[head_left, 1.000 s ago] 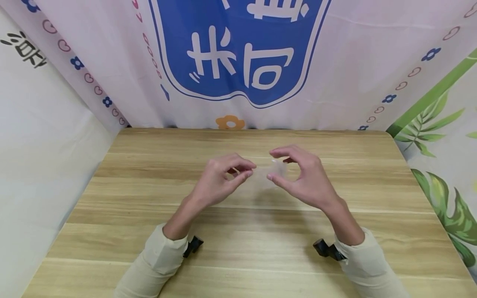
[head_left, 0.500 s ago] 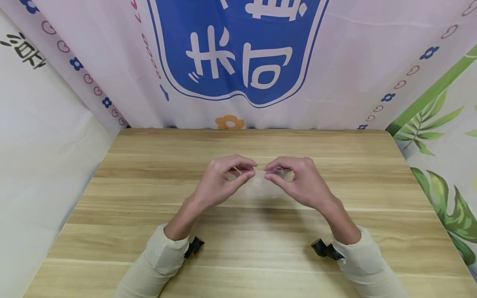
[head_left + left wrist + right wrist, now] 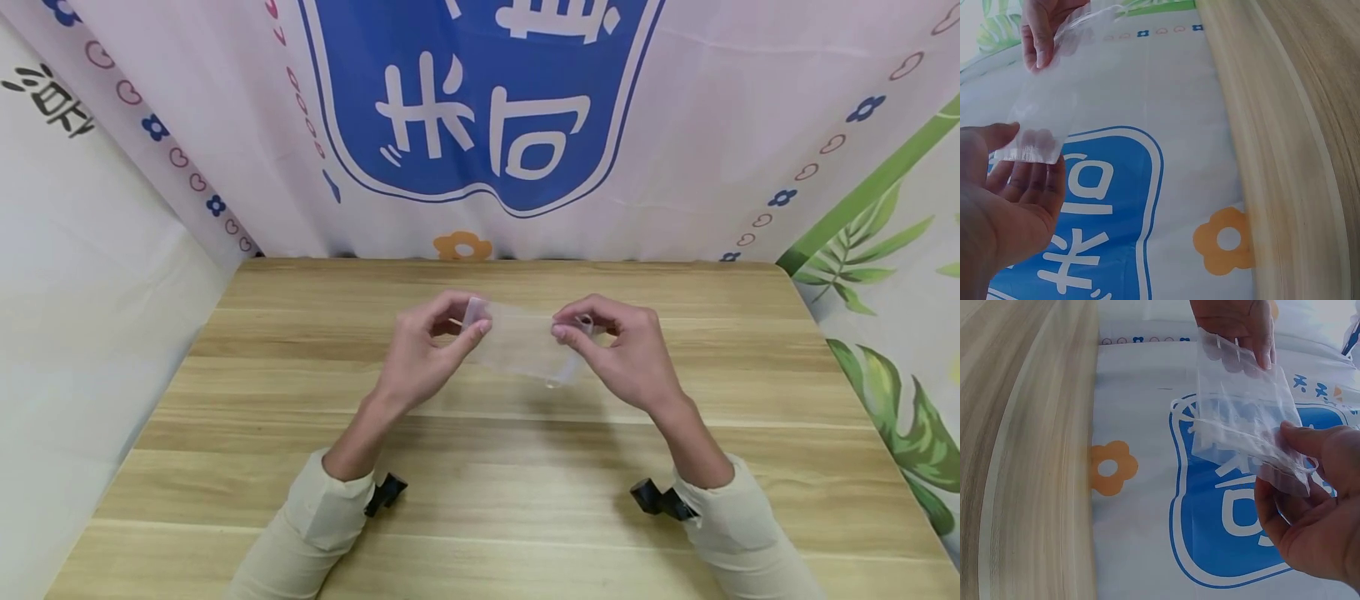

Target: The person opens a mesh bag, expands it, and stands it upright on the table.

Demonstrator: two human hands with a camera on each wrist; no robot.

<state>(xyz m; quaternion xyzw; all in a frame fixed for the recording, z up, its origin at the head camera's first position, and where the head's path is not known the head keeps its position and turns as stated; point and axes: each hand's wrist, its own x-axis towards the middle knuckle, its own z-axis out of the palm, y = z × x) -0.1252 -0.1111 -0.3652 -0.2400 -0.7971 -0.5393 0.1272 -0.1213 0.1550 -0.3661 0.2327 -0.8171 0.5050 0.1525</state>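
Observation:
Between the two hands, above the table, a small sheer white drawstring pouch (image 3: 522,340) is spread out flat. Its closed end lies in the left hand (image 3: 422,354), pinched between thumb and fingers. The right hand (image 3: 628,354) pinches the gathered end, where small cord loops stick out at the sides in the right wrist view. Through the thin fabric (image 3: 1238,387) the left fingers show. In the left wrist view the left thumb lies over the near end of the pouch (image 3: 1035,147), with the fingers behind it. I see nothing inside the pouch.
The wooden table (image 3: 480,500) stretches under both forearms. A printed curtain (image 3: 697,133) with a blue emblem hangs along its back edge. White cloth (image 3: 90,275) is on the left, and leaf-patterned cloth (image 3: 900,350) on the right. Each wrist carries a black camera mount (image 3: 660,500).
The right hand first closed in toward the left, fingers coming together on the pouch. Since then the hands have drawn apart, and the pouch is now stretched out visibly between them.

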